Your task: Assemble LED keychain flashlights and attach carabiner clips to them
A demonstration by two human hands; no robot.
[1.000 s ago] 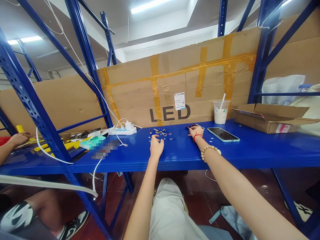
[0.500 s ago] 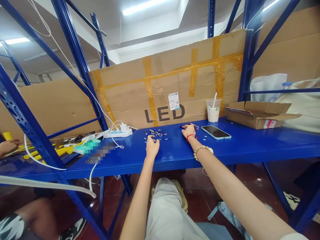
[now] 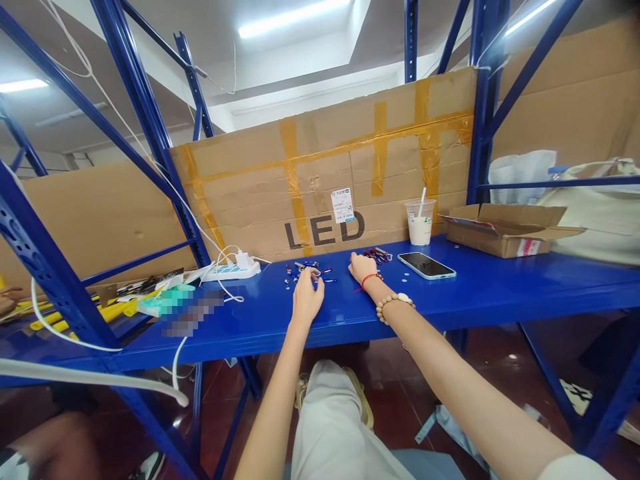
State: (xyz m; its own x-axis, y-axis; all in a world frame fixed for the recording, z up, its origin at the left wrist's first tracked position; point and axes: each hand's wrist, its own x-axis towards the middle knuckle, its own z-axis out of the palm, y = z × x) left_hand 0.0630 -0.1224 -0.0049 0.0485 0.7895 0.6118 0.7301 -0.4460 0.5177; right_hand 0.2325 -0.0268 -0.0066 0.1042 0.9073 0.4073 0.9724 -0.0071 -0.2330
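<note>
My left hand [image 3: 307, 297] lies on the blue shelf [image 3: 500, 287], its fingers curled in a pinch at the near edge of a scatter of small blue and silver parts [image 3: 305, 269]. What the fingertips hold is too small to make out. My right hand [image 3: 361, 266], with a red string and a bead bracelet on its wrist, rests knuckles up just left of a small heap of red parts [image 3: 376, 253]. Its fingers are tucked out of sight.
A phone [image 3: 427, 265] lies right of my right hand, with a plastic cup [image 3: 419, 223] and an open cardboard box [image 3: 507, 229] behind it. A taped cardboard sheet marked LED [image 3: 325, 180] backs the shelf. A power strip [image 3: 231, 270] and cables lie left. Blue rack posts [image 3: 150, 133] frame the bay.
My right hand has drawn left and nearer, away from the red parts and the phone. My left hand has reached forward to the blue parts and closed its fingertips. The view has drifted right.
</note>
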